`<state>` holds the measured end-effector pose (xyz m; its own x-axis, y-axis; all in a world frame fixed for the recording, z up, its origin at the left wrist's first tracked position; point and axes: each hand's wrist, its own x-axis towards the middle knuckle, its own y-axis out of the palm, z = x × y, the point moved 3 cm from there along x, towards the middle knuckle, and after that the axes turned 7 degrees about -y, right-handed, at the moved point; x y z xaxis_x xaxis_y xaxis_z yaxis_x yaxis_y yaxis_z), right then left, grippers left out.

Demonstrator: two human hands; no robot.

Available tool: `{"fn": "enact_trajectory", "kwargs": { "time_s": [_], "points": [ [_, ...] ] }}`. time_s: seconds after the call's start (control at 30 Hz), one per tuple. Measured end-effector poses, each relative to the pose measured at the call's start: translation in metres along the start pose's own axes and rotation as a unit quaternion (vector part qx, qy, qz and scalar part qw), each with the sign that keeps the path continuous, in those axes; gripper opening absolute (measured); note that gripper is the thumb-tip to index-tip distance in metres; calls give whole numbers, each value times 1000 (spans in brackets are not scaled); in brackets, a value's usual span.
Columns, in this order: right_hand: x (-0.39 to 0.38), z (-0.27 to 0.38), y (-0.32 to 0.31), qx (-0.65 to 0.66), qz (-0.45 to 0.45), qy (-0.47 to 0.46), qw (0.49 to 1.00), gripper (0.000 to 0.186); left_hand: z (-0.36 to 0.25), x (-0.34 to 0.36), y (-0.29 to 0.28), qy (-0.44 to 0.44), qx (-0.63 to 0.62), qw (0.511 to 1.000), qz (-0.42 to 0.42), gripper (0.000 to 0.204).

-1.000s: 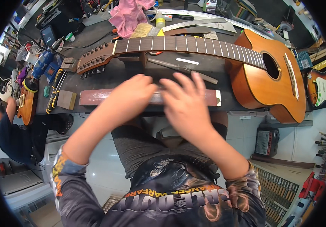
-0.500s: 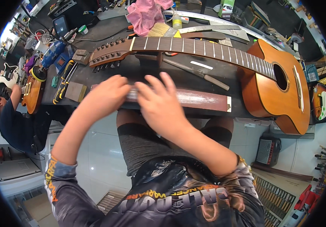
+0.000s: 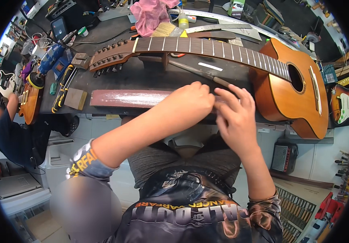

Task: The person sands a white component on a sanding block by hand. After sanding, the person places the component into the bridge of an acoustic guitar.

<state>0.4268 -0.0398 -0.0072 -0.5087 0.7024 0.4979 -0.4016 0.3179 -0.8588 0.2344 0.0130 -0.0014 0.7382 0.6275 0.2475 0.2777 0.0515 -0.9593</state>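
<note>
A long sanding board (image 3: 121,98), faced with reddish-brown abrasive and streaked with white dust, lies along the near edge of the bench. Over its right end my left hand (image 3: 194,101) is closed, knuckles up. Beside it, my right hand (image 3: 237,117) has its fingers bent, index and thumb tips drawn toward the left hand. Whatever the two hands pinch between them is too small or hidden to make out. Beyond them lies an acoustic guitar (image 3: 278,91), its neck propped on a dark support (image 3: 154,62).
A file (image 3: 198,73) and a white strip (image 3: 210,66) lie beneath the guitar neck. Screwdrivers (image 3: 64,89) and a block (image 3: 76,99) sit left. Behind are a brush (image 3: 166,30), pink cloth (image 3: 152,16) and rulers (image 3: 223,27). Another person (image 3: 16,133) works at far left.
Both hands have slid rightward along the sanding board, from its left and middle part to its right end. The dusty left stretch is now uncovered. The view has shifted slightly.
</note>
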Motion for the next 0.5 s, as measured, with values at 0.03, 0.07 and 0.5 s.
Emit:
{"fn": "enact_trajectory", "kwargs": {
  "time_s": [0.03,0.07,0.5],
  "points": [
    [6,8,5,15,6,-15,1000,29,7,-14,-8,-1,8,1000,8,16],
    [10,20,11,25,14,-24,999,29,16,-27,-12,6,13,1000,16,16],
    [24,57,32,57,5,-42,997,32,40,-70,-25,-18,24,999,29,25]
  ]
}}
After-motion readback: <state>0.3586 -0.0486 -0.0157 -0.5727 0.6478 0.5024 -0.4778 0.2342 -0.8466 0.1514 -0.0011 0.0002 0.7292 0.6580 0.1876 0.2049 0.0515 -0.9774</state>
